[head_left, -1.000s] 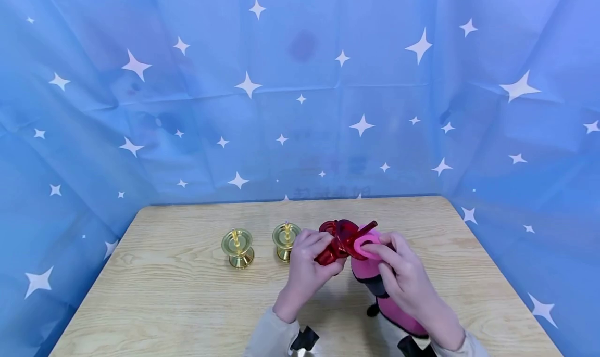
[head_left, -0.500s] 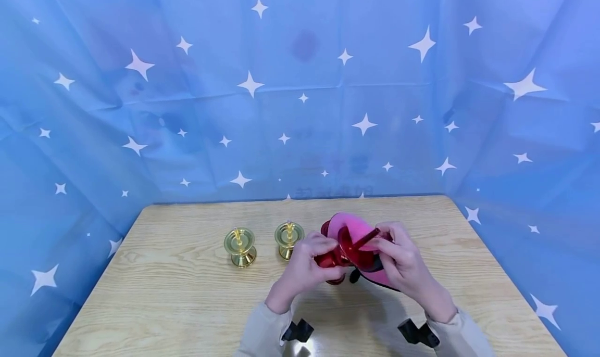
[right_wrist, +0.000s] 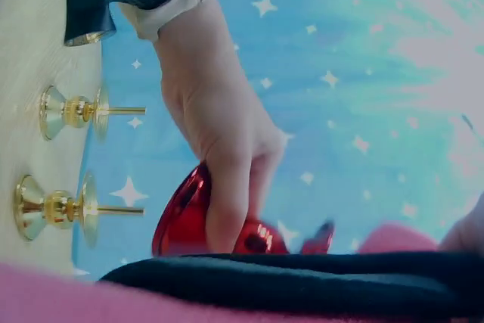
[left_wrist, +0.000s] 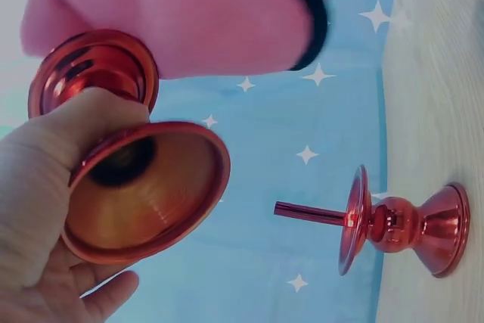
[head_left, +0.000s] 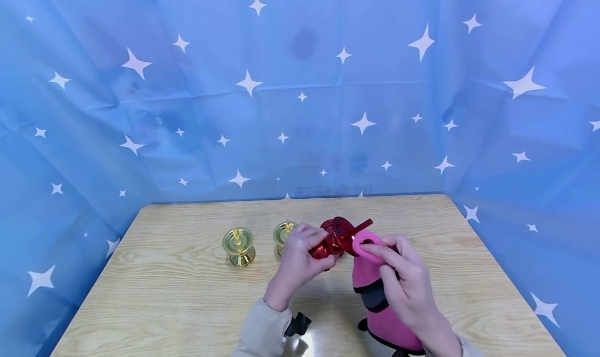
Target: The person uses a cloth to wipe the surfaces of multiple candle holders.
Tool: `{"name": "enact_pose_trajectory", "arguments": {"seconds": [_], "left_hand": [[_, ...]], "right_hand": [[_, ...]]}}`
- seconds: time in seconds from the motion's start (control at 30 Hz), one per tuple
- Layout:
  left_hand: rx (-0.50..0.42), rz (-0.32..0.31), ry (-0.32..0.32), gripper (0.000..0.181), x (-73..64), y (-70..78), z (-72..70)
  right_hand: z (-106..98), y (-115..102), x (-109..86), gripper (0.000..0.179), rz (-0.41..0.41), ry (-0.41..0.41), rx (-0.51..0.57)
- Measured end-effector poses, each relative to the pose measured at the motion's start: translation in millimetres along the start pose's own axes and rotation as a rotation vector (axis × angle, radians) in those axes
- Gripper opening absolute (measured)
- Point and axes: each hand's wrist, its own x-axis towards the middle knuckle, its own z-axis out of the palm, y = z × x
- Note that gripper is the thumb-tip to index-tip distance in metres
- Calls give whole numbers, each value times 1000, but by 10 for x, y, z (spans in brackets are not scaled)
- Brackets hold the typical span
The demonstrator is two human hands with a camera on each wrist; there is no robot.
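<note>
My left hand (head_left: pixel 296 266) grips a shiny red candle holder (head_left: pixel 321 250) by its stem, tilted. Its hollow base (left_wrist: pixel 147 198) faces the left wrist camera. My right hand (head_left: pixel 409 279) pinches a pink cloth (head_left: pixel 394 328) with black edging, its fingers pressing a fold against the holder's dish, next to the red spike. The rest of the cloth hangs down towards the table. A second red candle holder (left_wrist: pixel 393 225) stands upright on the table; in the head view it is mostly hidden behind the held one.
Two gold candle holders (head_left: pixel 238 247) stand on the left of the wooden table (head_left: pixel 164 294); my left hand partly covers the nearer-to-middle one (head_left: pixel 284 233). A blue star-patterned curtain (head_left: pixel 300 112) rises behind the table edge.
The cloth has swung from over the far side of the dish back to its right, and now hangs lower. My left hand and the held red candle holder have shifted slightly left.
</note>
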Motion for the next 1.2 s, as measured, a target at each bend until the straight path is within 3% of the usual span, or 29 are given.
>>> {"name": "enact_pose_trajectory", "arguments": {"seconds": [0.1, 0.23, 0.47, 0.57, 0.77, 0.93, 1.07, 1.2], "left_hand": [[86, 26, 10, 36, -1, 27, -2], [127, 68, 35, 37, -7, 47, -2], [-64, -11, 69, 35, -39, 17, -42], [-133, 5, 63, 32, -45, 11, -47], [-283, 66, -11, 29, -37, 20, -48], [-355, 44, -75, 32, -45, 40, -55], [-329, -1, -32, 29, -56, 39, -40], [-307, -48, 39, 25, -57, 38, 16]], "right_hand": [[109, -43, 11, 38, -41, 54, -65], [220, -72, -6, 37, -86, 27, -118], [218, -12, -14, 33, -120, 23, -130], [184, 127, -8, 30, -109, 30, -105], [148, 474, 67, 24, -197, 23, -24], [125, 586, 160, 32, -287, -40, 53], [112, 574, 124, 27, -224, -61, 86], [111, 505, -2, 40, -25, 4, 191]]}}
